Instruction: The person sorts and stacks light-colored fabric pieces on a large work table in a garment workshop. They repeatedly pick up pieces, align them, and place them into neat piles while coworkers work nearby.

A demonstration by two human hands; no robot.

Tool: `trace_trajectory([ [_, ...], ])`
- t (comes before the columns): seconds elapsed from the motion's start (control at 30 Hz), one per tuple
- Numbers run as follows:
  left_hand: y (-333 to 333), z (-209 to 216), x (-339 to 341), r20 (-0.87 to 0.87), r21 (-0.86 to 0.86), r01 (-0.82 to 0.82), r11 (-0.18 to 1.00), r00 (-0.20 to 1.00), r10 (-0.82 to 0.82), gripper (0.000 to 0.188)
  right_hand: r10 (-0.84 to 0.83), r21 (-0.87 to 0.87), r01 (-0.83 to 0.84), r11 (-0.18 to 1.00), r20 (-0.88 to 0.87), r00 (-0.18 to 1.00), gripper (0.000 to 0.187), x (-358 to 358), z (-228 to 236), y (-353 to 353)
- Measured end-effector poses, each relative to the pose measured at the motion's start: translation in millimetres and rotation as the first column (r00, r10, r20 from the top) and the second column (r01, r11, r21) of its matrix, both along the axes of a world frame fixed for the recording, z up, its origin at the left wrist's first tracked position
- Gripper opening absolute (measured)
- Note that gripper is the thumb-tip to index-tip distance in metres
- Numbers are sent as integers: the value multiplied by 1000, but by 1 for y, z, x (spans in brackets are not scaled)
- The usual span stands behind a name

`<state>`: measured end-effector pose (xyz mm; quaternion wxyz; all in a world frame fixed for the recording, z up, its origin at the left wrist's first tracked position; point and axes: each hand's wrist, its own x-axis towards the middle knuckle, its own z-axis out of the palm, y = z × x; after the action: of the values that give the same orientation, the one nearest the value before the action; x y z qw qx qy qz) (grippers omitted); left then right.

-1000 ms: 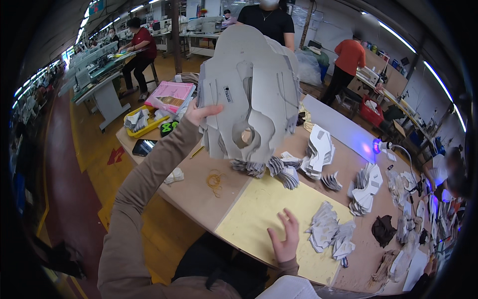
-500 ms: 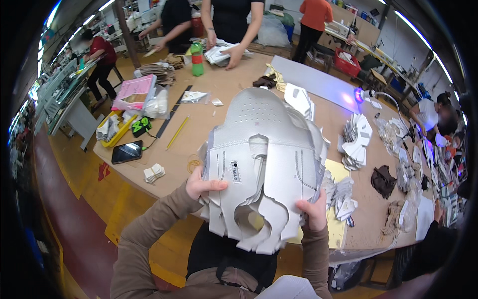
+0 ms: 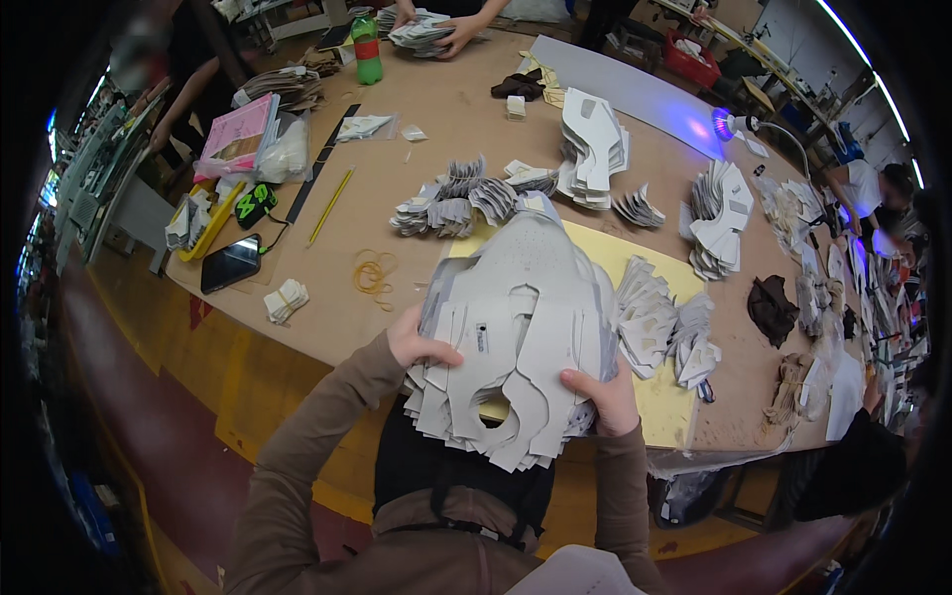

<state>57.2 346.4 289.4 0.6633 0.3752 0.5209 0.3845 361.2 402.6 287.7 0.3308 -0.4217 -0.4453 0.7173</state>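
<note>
A thick stack of white shoe uppers is held over the near edge of the table, its rounded, perforated toe end pointing away from me. My left hand grips the stack's left side, thumb on top. On the right side my right hand grips it the same way. The fingers of both hands are hidden under the layers. The lower ends of the uppers fan out unevenly toward me, with a rounded gap between them. Beneath and beyond the stack is a yellow sheet.
Bundles of grey-white cut pieces lie beyond the stack, with more pieces at its right. White part stacks stand farther back. Leftward are rubber bands, a pencil, a phone and a green bottle. A co-worker's hands handle pieces opposite.
The stack has tipped flatter and come down nearer to me, still in both hands. The view has dipped, so the bundles and rubber bands behind it now show more fully.
</note>
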Motion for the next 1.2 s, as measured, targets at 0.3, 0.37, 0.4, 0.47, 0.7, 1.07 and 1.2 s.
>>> trace_trajectory([
  [0.3,-27,-4,-8,148,78,160,984,974,-170,80,93,147,-84,986,-59,994,81,5,-25,-3],
  [0.37,-28,-9,-9,189,27,187,982,964,-189,80,151,76,-150,986,-12,988,78,6,-26,-4],
  [0.4,-28,-12,-10,224,15,193,981,956,-191,80,184,109,-182,977,-3,983,76,6,-26,-5],
  [0.47,-26,-18,-13,262,-5,210,978,944,-202,79,167,158,-157,975,-48,985,73,3,-23,-8],
  [0.7,-19,-2,-4,171,192,-69,979,985,36,65,22,384,-59,922,101,995,71,-10,35,-33],
  [1.07,-45,17,92,-60,559,-127,819,979,193,37,-410,900,198,389,-24,912,71,-35,147,-32],
  [1.2,-1,10,115,427,564,-356,745,898,105,46,-386,823,254,508,-47,921,63,-47,153,-29],
])
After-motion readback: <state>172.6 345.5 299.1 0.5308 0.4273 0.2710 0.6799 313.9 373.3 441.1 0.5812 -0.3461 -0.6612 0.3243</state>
